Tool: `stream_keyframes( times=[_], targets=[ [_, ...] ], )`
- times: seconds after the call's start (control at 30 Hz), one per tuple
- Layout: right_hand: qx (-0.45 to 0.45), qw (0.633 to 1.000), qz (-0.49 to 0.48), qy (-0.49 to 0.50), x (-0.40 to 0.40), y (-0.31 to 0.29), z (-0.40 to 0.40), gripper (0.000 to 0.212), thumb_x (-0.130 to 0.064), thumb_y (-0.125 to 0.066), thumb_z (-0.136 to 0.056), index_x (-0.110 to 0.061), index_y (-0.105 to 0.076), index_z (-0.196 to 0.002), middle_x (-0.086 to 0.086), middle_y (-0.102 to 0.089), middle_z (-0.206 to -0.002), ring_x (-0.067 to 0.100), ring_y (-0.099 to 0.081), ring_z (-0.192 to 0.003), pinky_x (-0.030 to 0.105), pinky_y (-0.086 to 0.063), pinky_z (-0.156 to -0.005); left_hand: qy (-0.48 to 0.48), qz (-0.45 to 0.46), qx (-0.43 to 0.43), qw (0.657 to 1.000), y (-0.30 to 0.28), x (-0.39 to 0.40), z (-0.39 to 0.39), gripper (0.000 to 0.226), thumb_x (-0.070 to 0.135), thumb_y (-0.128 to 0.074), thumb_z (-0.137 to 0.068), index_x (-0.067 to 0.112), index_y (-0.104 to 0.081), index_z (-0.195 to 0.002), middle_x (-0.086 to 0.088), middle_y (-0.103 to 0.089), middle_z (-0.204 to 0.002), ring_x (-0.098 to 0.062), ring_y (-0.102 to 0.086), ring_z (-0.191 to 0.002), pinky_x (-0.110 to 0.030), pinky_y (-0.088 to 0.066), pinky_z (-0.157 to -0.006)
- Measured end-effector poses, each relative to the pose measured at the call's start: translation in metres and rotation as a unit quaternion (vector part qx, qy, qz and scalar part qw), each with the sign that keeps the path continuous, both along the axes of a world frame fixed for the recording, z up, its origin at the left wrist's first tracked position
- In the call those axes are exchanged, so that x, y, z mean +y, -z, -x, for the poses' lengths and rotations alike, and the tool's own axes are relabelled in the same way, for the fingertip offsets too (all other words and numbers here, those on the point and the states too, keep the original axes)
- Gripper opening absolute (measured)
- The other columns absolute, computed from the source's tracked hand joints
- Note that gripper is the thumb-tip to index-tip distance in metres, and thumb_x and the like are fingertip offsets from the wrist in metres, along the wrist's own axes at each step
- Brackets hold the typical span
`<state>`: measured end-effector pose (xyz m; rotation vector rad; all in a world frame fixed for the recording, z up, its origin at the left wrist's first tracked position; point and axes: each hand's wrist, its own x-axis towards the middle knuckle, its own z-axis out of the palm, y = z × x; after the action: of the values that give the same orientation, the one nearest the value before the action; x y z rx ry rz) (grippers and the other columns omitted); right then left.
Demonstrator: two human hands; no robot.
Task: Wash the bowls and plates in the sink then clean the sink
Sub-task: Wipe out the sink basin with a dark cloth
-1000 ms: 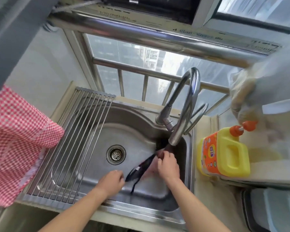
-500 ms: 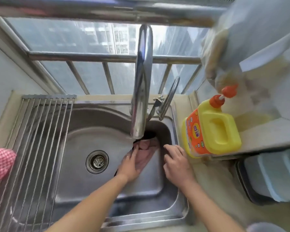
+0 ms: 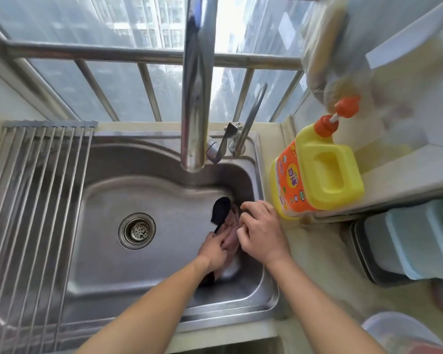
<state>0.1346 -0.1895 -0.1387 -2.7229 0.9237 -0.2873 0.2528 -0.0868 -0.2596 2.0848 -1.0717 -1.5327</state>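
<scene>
We're in a home kitchen, high up in an apartment block. There's the stainless steel sink [image 3: 108, 226] with its round drain strainer [image 3: 136, 231], set into a pale stone worktop [image 3: 317, 251]. A tall chrome tap [image 3: 196, 98] arches over the basin, and a roll-up wire drying rack [image 3: 36, 200] lies across the left side. On the right stands a big yellow-and-orange dish soap jug [image 3: 317, 175] with a pump top, and just below it a stack of plastic containers [image 3: 407, 241]. Behind the sink, a window with a steel guard rail [image 3: 113, 51] looks straight out at tower blocks [image 3: 138, 14].
</scene>
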Motion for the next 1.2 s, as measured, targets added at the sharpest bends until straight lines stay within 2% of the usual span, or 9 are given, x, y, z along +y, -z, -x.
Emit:
stream_keyframes(
  times=[0.13, 0.23, 0.3, 0.53, 0.77, 0.93, 1.03, 1.13, 1.2],
  targets=[
    [0.031, 1.0, -0.002, -0.003, 0.0, 0.001, 0.001, 0.017, -0.021, -0.055, -0.075, -0.013, -0.069, -0.079, 0.004, -0.064, -0.114, 0.025, -0.058, -0.111, 0.038, -0.039, -0.108, -0.03, -0.009, 0.084, 0.996, -0.009, 0.014, 0.009, 0.066, -0.002, -0.052, -0.088, 0.028, -0.049, -0.147, 0.004, -0.056, -0.139, -0.017, -0.051, -0.128, -0.021, -0.04, -0.106],
    [0.042, 0.999, -0.01, -0.001, -0.001, 0.002, 0.003, 0.014, -0.017, -0.057, -0.073, -0.014, -0.065, -0.084, 0.005, -0.061, -0.124, 0.027, -0.054, -0.12, 0.038, -0.035, -0.112, -0.003, -0.056, 0.129, 0.99, -0.02, 0.03, 0.013, 0.042, -0.009, -0.049, -0.086, 0.025, -0.069, -0.102, 0.011, -0.065, -0.094, -0.007, -0.059, -0.09, -0.013, -0.047, -0.072],
    [0.04, 0.999, -0.013, 0.003, 0.0, 0.001, 0.004, 0.017, -0.013, -0.059, -0.07, -0.014, -0.063, -0.086, 0.008, -0.058, -0.131, 0.029, -0.052, -0.125, 0.038, -0.032, -0.114, 0.062, -0.071, 0.094, 0.991, -0.031, 0.028, 0.01, 0.026, -0.003, -0.05, -0.086, 0.02, -0.058, -0.075, 0.01, -0.053, -0.075, -0.005, -0.049, -0.072, -0.015, -0.039, -0.061],
    [0.023, 0.998, -0.048, 0.04, 0.022, -0.008, 0.022, 0.036, -0.002, -0.062, -0.066, -0.007, -0.065, -0.101, 0.016, -0.05, -0.145, 0.035, -0.048, -0.132, 0.048, -0.039, -0.112, 0.292, -0.135, -0.017, 0.947, -0.08, 0.017, -0.024, 0.026, 0.026, -0.046, -0.092, 0.017, -0.067, -0.105, -0.008, -0.069, -0.102, -0.023, -0.058, -0.086, -0.03, -0.048, -0.082],
    [0.014, 0.992, -0.085, 0.09, 0.032, -0.014, 0.034, 0.059, -0.008, -0.048, -0.081, -0.005, -0.054, -0.139, 0.009, -0.034, -0.161, 0.026, -0.036, -0.147, 0.039, -0.03, -0.12, -0.016, -0.003, -0.096, 0.995, -0.069, 0.027, -0.035, 0.018, 0.013, -0.045, -0.067, 0.023, -0.059, -0.073, -0.01, -0.072, -0.091, -0.033, -0.062, -0.097, -0.028, -0.041, -0.072],
    [-0.009, 0.994, -0.062, 0.087, 0.028, -0.007, 0.033, 0.054, -0.009, -0.049, -0.079, -0.007, -0.062, -0.132, 0.008, -0.036, -0.16, 0.024, -0.037, -0.147, 0.039, -0.034, -0.119, -0.283, 0.053, -0.151, 0.946, -0.063, 0.003, -0.027, 0.025, 0.008, -0.051, -0.085, 0.02, -0.069, -0.096, -0.009, -0.05, -0.114, -0.036, -0.058, -0.096, -0.032, -0.044, -0.085],
    [0.002, 0.995, -0.054, 0.086, 0.027, -0.005, 0.032, 0.051, -0.006, -0.059, -0.074, -0.009, -0.067, -0.125, 0.006, -0.037, -0.16, 0.022, -0.037, -0.147, 0.037, -0.033, -0.119, -0.351, 0.077, -0.199, 0.912, -0.064, -0.022, -0.025, 0.026, 0.016, -0.054, -0.093, 0.026, -0.064, -0.114, -0.008, -0.041, -0.13, -0.039, -0.06, -0.095, -0.036, -0.046, -0.083],
    [0.013, 0.996, -0.045, 0.078, 0.028, -0.004, 0.033, 0.05, -0.006, -0.062, -0.073, -0.009, -0.068, -0.123, 0.005, -0.034, -0.162, 0.019, -0.034, -0.149, 0.036, -0.031, -0.12, -0.201, 0.103, -0.236, 0.945, -0.052, -0.041, -0.025, 0.065, 0.025, -0.057, -0.092, 0.047, -0.032, -0.148, -0.009, -0.024, -0.153, -0.038, -0.055, -0.108, -0.045, -0.051, -0.09],
    [0.016, 0.996, -0.041, 0.073, 0.027, -0.004, 0.033, 0.049, -0.008, -0.06, -0.074, -0.009, -0.068, -0.123, 0.004, -0.032, -0.163, 0.018, -0.031, -0.151, 0.038, -0.031, -0.121, -0.037, 0.088, -0.258, 0.961, -0.038, -0.049, -0.024, 0.077, 0.031, -0.055, -0.09, 0.055, -0.015, -0.15, -0.007, -0.015, -0.16, -0.037, -0.046, -0.121, -0.049, -0.047, -0.097]
  ],
)
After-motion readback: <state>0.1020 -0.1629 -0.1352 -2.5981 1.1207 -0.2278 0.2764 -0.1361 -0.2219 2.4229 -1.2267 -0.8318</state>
